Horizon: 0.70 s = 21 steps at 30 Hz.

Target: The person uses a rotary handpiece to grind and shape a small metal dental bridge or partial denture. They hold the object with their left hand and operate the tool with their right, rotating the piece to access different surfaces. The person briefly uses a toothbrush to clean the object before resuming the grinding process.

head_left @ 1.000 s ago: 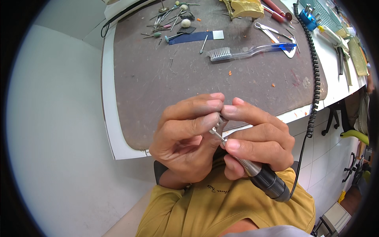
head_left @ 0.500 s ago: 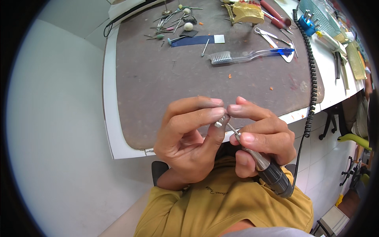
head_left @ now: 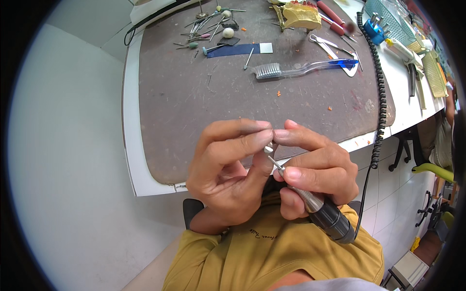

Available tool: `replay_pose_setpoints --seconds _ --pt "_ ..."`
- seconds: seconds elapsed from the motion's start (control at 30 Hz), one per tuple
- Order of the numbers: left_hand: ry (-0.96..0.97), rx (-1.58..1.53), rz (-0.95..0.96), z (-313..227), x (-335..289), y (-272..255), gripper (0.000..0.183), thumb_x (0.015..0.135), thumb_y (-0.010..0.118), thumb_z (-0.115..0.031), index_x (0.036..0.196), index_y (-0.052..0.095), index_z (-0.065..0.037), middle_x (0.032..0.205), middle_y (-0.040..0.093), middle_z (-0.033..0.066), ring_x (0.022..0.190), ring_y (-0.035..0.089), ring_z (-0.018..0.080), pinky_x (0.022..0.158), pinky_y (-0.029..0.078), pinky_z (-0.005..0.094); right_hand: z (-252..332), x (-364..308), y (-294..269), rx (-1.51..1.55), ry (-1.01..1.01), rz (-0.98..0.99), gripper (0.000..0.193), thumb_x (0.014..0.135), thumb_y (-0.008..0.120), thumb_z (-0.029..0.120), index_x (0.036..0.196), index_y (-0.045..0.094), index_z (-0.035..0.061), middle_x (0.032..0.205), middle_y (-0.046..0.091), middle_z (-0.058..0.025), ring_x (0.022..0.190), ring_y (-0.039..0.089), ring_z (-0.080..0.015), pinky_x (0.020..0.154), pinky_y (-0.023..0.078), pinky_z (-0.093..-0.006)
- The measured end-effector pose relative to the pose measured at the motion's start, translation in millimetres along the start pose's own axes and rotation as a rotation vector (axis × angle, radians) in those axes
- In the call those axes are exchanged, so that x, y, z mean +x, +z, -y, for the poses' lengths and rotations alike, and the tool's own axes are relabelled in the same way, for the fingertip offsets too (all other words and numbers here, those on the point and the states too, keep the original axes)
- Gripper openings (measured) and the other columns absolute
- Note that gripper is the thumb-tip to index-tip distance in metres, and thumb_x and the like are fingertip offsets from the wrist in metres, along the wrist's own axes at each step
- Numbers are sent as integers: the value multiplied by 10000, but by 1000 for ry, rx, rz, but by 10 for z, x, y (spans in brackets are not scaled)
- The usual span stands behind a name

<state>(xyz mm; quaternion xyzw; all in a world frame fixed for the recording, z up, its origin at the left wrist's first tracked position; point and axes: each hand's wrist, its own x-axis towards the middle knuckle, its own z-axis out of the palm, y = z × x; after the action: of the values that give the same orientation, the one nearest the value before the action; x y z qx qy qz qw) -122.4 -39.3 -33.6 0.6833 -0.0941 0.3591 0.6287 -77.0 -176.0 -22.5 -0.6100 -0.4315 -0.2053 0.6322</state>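
Observation:
Between the thumb and fingers of my left hand (head_left: 228, 165) is pinched a small shiny silver metal piece (head_left: 268, 149), mostly covered by the fingertips; it looks like a dental crown. My right hand (head_left: 320, 165) grips a rotary handpiece (head_left: 320, 213) with a metal nose and a black body, held like a pen. A thin bur (head_left: 274, 161) points from its nose up and left toward the metal piece. Whether the tip touches the piece I cannot tell. The index fingertips of both hands meet just above it, over the table's front edge.
On the brown mat (head_left: 194, 106) lie a clear toothbrush (head_left: 301, 70), a dark blue strip (head_left: 233, 50) and several loose burs (head_left: 206, 31). Behind stands a yellowish dental cast (head_left: 301, 17). A coiled black cord (head_left: 379, 92) hangs on the right, near a blue bur holder (head_left: 374, 31).
The silver piece has turned between my left fingers and shows a smaller, rounder face. Both hands and the handpiece have shifted slightly left in the picture, as has the table.

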Motion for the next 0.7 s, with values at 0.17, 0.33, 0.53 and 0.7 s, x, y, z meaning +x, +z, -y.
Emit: replay_pose_setpoints --seconds 0.17,0.33,0.53,0.7 --pt "-321 -425 -116 -83 47 54 328 859 664 76 1163 554 20 1017 661 185 956 678 251 849 561 309 -88 -117 19 141 19 -166 277 830 721 59 1084 610 48 846 663 -94 927 704 -332 875 567 -438" --pt "-384 -606 -134 -15 74 3 308 873 660 49 1148 525 19 999 669 211 947 692 268 856 569 337 -89 -96 70 128 94 -254 280 803 731 2 1060 619 15 893 683 -123 890 695 -283 781 574 -357" --pt "-381 -712 -111 26 59 -44 262 851 677 65 1063 532 11 993 672 228 938 693 279 847 574 355 -67 -7 146 73 191 -237 328 730 799 -36 1017 643 -1 911 693 -135 833 693 -231 706 561 -306" --pt "-357 -713 -106 -1 61 -21 267 834 692 72 1042 537 9 1010 671 241 937 693 268 845 575 342 -100 30 91 -28 119 -163 338 713 800 -61 1008 647 -3 914 697 -120 825 685 -218 698 553 -291"
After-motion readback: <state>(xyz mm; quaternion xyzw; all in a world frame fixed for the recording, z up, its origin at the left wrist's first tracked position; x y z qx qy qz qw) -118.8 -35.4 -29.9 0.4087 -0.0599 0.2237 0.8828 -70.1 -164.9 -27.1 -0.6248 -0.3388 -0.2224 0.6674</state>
